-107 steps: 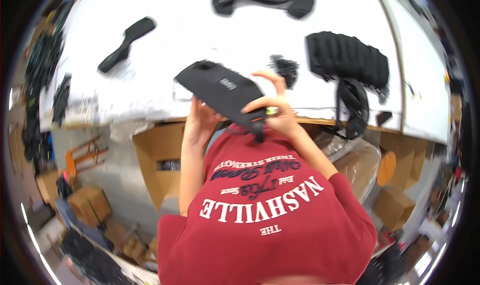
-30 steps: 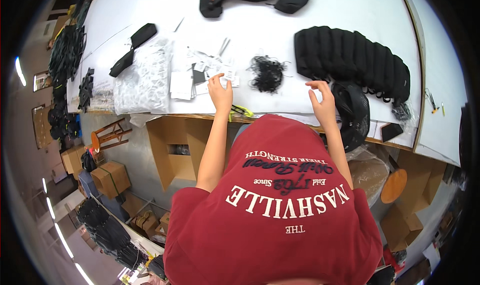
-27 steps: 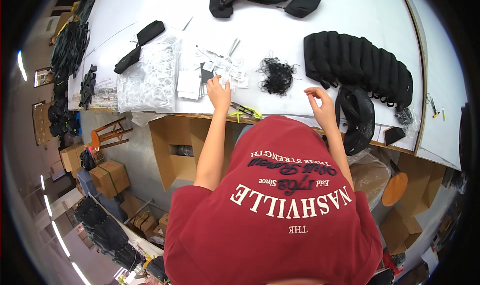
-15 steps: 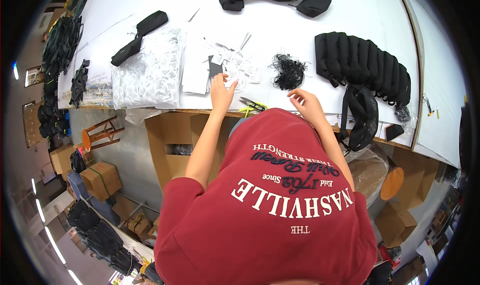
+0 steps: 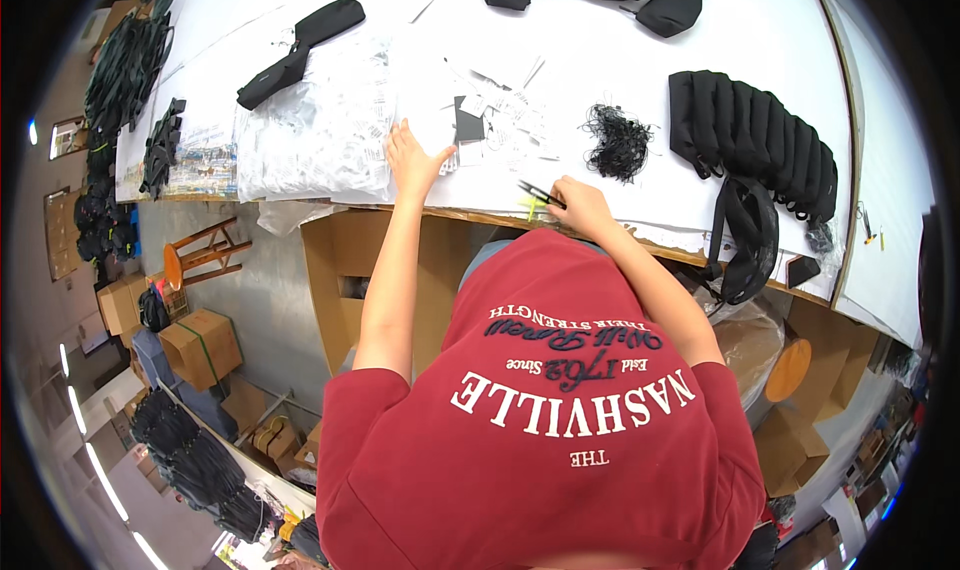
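One head-worn fisheye camera looks steeply down from above the person's red shirt (image 5: 540, 420), facing the white table (image 5: 620, 60) toward twelve o'clock. The shirt is near and fills the lower frame; the table lies farther off, and edges bend at the rim.

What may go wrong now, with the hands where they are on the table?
1. The right hand grips a small tool with a yellow-green handle at the table edge; if it slips, it may fall to the floor.
2. The left hand lies on the loose white tags and clear plastic bags; a sweep may scatter them.
3. The tangle of black cords is close and might snag the tool.
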Demonstrator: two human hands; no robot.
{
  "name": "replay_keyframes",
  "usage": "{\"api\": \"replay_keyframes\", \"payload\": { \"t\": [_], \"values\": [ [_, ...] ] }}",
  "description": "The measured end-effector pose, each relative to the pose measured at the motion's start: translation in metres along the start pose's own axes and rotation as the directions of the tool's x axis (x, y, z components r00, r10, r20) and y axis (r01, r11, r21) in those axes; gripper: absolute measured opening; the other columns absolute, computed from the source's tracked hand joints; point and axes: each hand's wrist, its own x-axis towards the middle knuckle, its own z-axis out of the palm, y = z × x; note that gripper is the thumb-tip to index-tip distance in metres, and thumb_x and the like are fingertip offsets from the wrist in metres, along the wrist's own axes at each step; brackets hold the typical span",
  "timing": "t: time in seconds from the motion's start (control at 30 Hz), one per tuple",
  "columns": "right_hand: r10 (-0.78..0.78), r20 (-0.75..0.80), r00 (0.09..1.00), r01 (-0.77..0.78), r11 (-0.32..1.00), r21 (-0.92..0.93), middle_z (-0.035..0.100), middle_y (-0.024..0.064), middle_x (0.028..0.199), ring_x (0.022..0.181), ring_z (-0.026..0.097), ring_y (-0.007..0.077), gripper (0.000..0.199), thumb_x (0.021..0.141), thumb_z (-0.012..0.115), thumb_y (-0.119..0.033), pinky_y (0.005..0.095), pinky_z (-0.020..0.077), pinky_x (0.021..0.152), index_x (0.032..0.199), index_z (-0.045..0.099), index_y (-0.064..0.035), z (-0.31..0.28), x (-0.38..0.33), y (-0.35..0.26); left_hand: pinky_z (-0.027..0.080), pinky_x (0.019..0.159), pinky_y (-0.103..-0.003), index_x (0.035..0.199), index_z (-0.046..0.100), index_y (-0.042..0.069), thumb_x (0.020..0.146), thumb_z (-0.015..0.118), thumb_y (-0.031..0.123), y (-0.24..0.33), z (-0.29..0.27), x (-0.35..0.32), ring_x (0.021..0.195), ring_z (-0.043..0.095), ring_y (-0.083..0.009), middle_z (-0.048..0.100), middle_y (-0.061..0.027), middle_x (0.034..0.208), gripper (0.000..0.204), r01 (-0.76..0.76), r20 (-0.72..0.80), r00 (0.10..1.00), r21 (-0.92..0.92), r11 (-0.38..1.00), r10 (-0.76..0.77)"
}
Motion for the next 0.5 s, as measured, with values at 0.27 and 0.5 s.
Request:
{"api": "replay_keyframes", "payload": {
  "t": [0.27,0.5],
  "values": [
    [0.269,-0.606,0.749,-0.308,0.951,0.041,0.058,0.0074,0.080,0.078,0.058,0.0259,0.017,0.079,0.066,-0.025,0.0363,0.0474,0.069,0.078,0.069,-0.0085,-0.043,0.024,0.022,0.024,0.105,-0.048,0.136,0.029,-0.002,0.062,0.081,0.040,-0.002,-0.014,0.006,0.127,0.030,-0.0377,0.035,-0.0236,0.136,0.100,0.017,0.090,0.996,-0.160,0.987,-0.002],
    [0.145,-0.482,0.864,-0.328,0.889,-0.320,0.056,0.0087,0.091,0.087,0.056,0.0262,0.009,0.070,0.064,-0.007,0.0367,0.0459,0.073,0.079,0.065,-0.0099,-0.052,0.076,0.046,0.028,0.104,-0.046,0.137,0.028,-0.001,0.066,0.080,0.031,0.011,-0.040,0.009,0.124,0.034,-0.0381,0.038,-0.0237,0.133,0.094,-0.012,-0.012,1.000,-0.361,0.932,0.008]
  ]
}}
